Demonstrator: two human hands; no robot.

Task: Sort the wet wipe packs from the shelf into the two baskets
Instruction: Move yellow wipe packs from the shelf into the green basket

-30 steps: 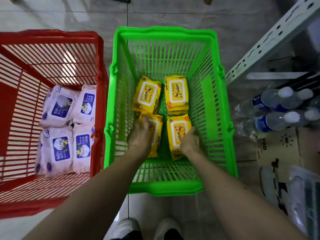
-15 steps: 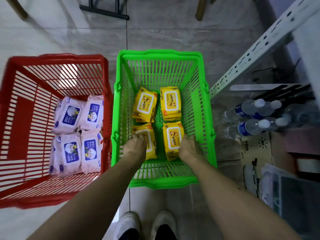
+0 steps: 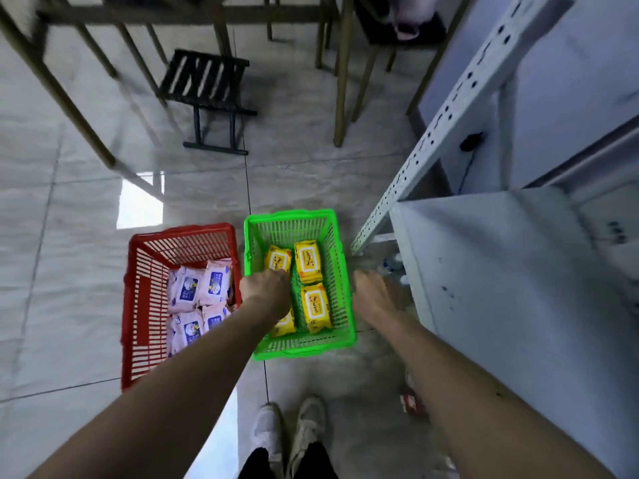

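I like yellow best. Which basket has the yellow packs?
The green basket, on the right, holds the yellow packs. The red basket beside it holds pale pink ones.

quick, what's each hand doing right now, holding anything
Left hand: over the green basket, fingers hidden from view, so its grip cannot be told.
Right hand: open, holding nothing, beside the green basket.

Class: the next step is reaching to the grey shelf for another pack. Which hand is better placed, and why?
Right. The right hand is open, empty and outside the green basket, beside the shelf. The left hand hangs over the yellow packs, farther away.
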